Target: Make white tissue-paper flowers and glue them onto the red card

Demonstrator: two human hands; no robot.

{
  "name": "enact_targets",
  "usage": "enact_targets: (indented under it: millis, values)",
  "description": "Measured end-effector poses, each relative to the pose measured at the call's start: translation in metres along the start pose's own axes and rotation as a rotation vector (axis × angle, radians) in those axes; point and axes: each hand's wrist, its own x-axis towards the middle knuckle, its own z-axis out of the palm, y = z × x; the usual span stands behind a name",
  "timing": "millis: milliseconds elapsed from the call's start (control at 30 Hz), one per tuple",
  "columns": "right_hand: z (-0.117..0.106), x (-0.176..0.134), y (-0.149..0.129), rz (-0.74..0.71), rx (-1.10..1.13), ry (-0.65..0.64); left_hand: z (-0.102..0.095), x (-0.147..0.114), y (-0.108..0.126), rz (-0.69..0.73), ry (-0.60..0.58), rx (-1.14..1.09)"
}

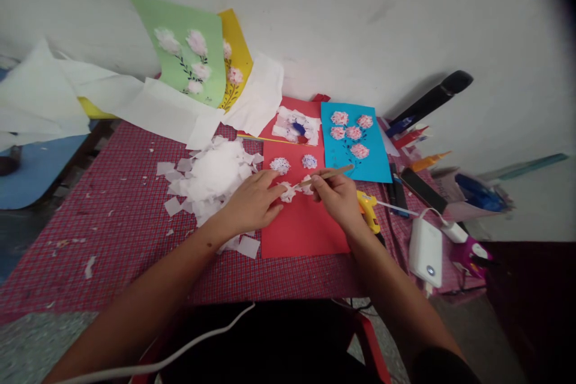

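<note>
A red sheet of paper lies in front of me, bearing tissue-paper flowers; two of them are tinted with bluish dots. My right hand pinches a thin wooden stick, its tip pointing left at a white tissue flower. Beside another white tissue flower rests my left hand, fingers spread, the fingertips close to or touching it. A heap of white tissue squares lies left of the red sheet, partly behind my left hand.
A blue card with pink flowers lies at right, near a yellow glue gun and a white power bank. A green card leans on the wall. White sheets and a stained tissue lie behind.
</note>
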Motion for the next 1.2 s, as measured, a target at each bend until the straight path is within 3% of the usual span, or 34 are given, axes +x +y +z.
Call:
enact_targets:
  millis: [133, 367, 1200]
  values:
    - [0.001, 0.007, -0.007, 0.119, 0.097, -0.014, 0.002, 0.0, -0.001, 0.008, 0.008, 0.001]
    - [0.007, 0.022, 0.015, 0.283, 0.233, -0.06, 0.002, -0.001, -0.001, 0.013, -0.009, 0.032]
    - [0.01, 0.003, 0.012, -0.046, -0.273, -0.097, 0.002, -0.002, 0.0, -0.013, 0.0, -0.018]
